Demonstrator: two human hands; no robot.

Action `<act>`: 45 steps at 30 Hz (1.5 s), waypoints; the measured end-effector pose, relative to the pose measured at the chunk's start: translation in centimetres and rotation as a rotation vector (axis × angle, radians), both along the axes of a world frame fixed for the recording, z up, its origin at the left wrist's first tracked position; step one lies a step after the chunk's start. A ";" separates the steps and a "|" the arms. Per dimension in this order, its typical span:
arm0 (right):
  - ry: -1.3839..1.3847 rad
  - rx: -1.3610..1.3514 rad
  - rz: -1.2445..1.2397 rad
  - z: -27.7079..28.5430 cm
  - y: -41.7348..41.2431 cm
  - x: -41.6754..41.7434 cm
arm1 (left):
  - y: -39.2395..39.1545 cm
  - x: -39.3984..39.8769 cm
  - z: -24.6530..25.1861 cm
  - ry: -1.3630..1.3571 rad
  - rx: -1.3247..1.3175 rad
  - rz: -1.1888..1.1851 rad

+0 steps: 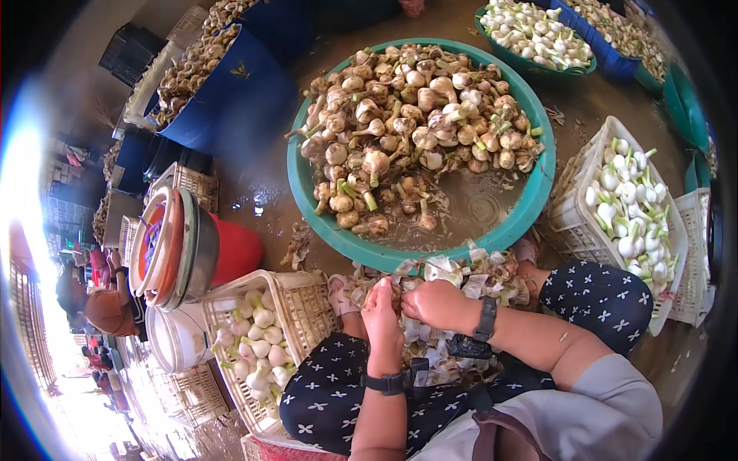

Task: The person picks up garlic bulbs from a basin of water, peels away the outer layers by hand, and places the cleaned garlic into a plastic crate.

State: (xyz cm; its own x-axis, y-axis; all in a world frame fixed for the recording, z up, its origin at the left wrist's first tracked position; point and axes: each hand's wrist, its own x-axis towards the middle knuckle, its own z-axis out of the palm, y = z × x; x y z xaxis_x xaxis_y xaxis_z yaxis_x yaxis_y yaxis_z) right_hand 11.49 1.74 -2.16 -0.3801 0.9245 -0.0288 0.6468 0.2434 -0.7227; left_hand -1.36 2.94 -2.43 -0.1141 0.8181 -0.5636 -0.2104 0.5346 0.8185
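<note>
My left hand [381,316] and my right hand [441,304] nearly meet above my lap, both with curled fingers. Something brownish shows between them, but the fingers hide most of it, so I cannot tell if either hand grips it. Just beyond them is a big round green tub [300,196], with many soil-stained garlic bulbs [375,164] heaped in muddy water. Loose garlic skins [441,271] lie along its near rim and between my legs. At my left, a plastic crate [308,299] holds cleaned white garlic bulbs [262,337].
To the right stands another crate [568,199] of white garlic. A green basin [533,66] of white bulbs sits farther back. Stacked basins [190,242], a white bucket [179,337] and a blue tub [202,104] of garlic occupy the left side. A person [112,308] is at far left.
</note>
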 end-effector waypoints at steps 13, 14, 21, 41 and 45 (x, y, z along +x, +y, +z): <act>0.783 -0.642 -0.254 -3.4 0.0 0.7 | 0.0 -1.8 0.1 -0.149 -0.038 -0.254; 0.708 -0.299 -0.265 -3.3 -0.4 0.3 | 0.6 -2.1 -0.2 -0.079 -0.067 -0.372; 1.000 -0.813 -0.546 -5.3 0.9 2.5 | -1.5 -0.1 1.0 0.991 0.938 -0.717; 0.913 -0.547 -0.328 -2.4 -1.5 2.2 | -0.6 -1.3 1.4 -0.205 0.250 0.076; 1.933 -0.914 0.182 1.4 1.7 5.8 | -0.6 -1.8 2.0 -0.025 0.316 0.111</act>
State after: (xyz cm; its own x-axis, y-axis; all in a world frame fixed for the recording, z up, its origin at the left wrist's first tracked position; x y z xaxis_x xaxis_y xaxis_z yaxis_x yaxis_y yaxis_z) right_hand 17.34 3.43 -0.79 -0.5335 0.8395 0.1028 -0.8381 -0.5084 -0.1978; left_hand -3.15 2.31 -0.43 -0.2016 0.9362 -0.2879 -0.2752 0.2279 0.9340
